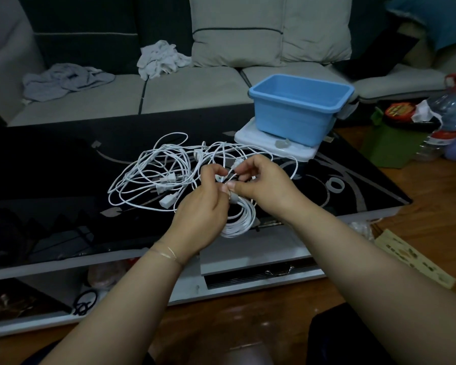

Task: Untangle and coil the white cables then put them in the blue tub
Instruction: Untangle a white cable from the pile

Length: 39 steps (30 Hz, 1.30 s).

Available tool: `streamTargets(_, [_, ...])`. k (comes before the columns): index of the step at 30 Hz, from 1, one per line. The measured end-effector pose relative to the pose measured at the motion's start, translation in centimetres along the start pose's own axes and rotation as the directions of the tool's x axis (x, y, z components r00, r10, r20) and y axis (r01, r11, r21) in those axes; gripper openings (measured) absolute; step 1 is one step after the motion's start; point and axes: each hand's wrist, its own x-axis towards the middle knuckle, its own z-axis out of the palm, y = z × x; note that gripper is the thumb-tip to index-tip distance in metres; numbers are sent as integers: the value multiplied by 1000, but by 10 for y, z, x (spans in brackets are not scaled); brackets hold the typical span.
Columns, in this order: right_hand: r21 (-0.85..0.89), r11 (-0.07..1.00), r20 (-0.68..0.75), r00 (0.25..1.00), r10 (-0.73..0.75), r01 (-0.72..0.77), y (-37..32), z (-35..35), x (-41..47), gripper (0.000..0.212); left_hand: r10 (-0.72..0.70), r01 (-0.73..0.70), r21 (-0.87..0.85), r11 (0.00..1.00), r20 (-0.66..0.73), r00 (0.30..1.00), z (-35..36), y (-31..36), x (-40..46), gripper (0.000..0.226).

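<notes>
Loose white cables (166, 169) sprawl across the worktop (50, 164) just left of the blue tub (299, 106), loops reaching its base. Left of that tangle the dark glass lies bare. Tub mouth open from above; a tape ring (334, 184) sits in front of it.

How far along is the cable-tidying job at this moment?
Done: one coil looks wound, hanging below the hands. In hand: left hand and right hand work at its end. Left: the tangled cables on the table; the blue tub holds no cable.
</notes>
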Motion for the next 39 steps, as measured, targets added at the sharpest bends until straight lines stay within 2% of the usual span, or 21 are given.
streamTargets(2, [-65, 997, -11, 999, -41, 40, -1, 0, -1, 14, 1, -1, 3, 1000, -5, 1000, 1, -1, 1, 15])
streamTargets(4, [-226, 970, -13, 995, -99, 94, -3, 2, -4, 8, -14, 14, 6, 1000, -11, 1000, 3, -2, 2, 13])
streamTargets(6, [-432, 881, 1, 977, -213, 193, -2, 6, -7, 15, -33, 33, -3, 999, -14, 999, 5, -3, 4, 10])
streamTargets(8, [-555, 777, 95, 950, -296, 297, -3, 7, -10, 23, -64, 64, -21, 998, -11, 998, 7, -4, 6, 7])
streamTargets(10, [-596, 723, 244, 936, -253, 351, -5, 4, -10, 24, -131, 130, -60, 990, -17, 991, 5, -4, 7, 11])
streamTargets(12, [-586, 723, 367, 915, -166, 366, -7, 0, -12, 21, -185, 183, -67, 981, -25, 982, 4, -3, 7, 17])
streamTargets(14, [-609, 699, 414, 902, -124, 376, -6, -1, -13, 23, -184, 183, -29, 983, -37, 982, 5, 1, 6, 19])
streamTargets(17, [-654, 652, 414, 903, -116, 384, -4, 0, -13, 23, -108, 113, 89, 990, -60, 992, 7, 7, 4, 22])
streamTargets(19, [-632, 697, 404, 912, -75, 338, -5, -4, -13, 18, -56, 67, 168, 983, -73, 996, 6, 10, 4, 21])
streamTargets(21, [-543, 809, 382, 924, 0, 225, -6, -10, -12, 28, -5, 23, 235, 972, -76, 997, 6, 10, 4, 20])
streamTargets(23, [-356, 932, 409, 908, 93, 65, -5, -16, -12, 30, 34, -14, 248, 969, -76, 997, 6, 10, 5, 20])
streamTargets(25, [-176, 983, 493, 860, 131, -48, 1, -21, -10, 25, 93, -75, 198, 977, -84, 992, 5, 8, 7, 29])
streamTargets(26, [-123, 989, 529, 838, 134, -81, 3, -24, -10, 32, 144, -127, 176, 976, -84, 986, 5, 6, 8, 38])
streamTargets(28, [-49, 990, 581, 803, 134, -130, 6, -27, -11, 62, 224, -214, 138, 967, -65, 972, 5, 3, 8, 55])
streamTargets(29, [-25, 989, 593, 795, 132, -146, 9, -29, -11, 68, 248, -241, 111, 964, -57, 967, 5, 2, 9, 59])
streamTargets(32, [101, 971, 622, 775, 110, -218, 10, -34, -13, 40, 285, -281, 65, 957, -68, 956, 5, 1, 11, 62])
streamTargets(33, [140, 959, 643, 760, 100, -245, 12, -34, -12, 42, 297, -292, 61, 954, -73, 952, 6, 1, 13, 62])
streamTargets(35, [147, 958, 674, 734, 86, -247, 17, -36, -11, 58, 316, -313, 56, 948, -82, 945, 9, 0, 14, 61])
streamTargets(39, [125, 965, 649, 755, 95, -229, 21, -34, -12, 25, 299, -305, -35, 952, -119, 947, 16, -5, 20, 59])
